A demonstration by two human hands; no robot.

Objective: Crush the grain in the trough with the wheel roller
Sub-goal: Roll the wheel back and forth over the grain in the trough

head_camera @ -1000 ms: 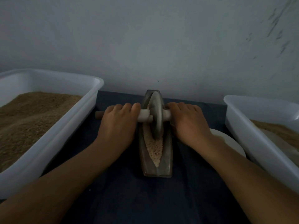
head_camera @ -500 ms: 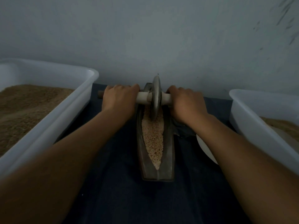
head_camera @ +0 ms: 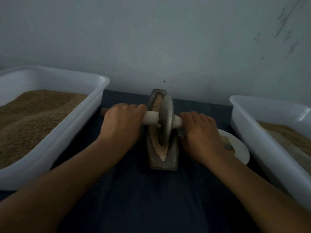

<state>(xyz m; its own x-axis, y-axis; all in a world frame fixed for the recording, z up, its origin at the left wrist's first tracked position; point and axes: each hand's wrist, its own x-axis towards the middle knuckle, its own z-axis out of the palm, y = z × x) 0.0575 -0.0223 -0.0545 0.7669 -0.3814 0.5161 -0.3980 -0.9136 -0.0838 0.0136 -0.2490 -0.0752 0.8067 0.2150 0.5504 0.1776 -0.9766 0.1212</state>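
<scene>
A boat-shaped metal trough (head_camera: pixel 173 157) lies lengthwise on the dark cloth in front of me, holding pale crushed grain (head_camera: pixel 162 151). The grey wheel roller (head_camera: pixel 165 120) stands on edge in the trough, near its middle, tilted a little. Its pale axle handle sticks out to both sides. My left hand (head_camera: pixel 122 123) grips the left half of the handle, and my right hand (head_camera: pixel 200 130) grips the right half. Grain shows both behind and in front of the wheel.
A large white tub (head_camera: pixel 80 130) heaped with brown grain sits on the left. A second white tub (head_camera: pixel 252 137) with grain stands on the right. A white plate (head_camera: pixel 239 148) lies beside my right hand. The wall rises just behind the trough.
The wheel roller was at the far end of the trough half a second ago. Both hands have pulled it back toward me, to the trough's middle.
</scene>
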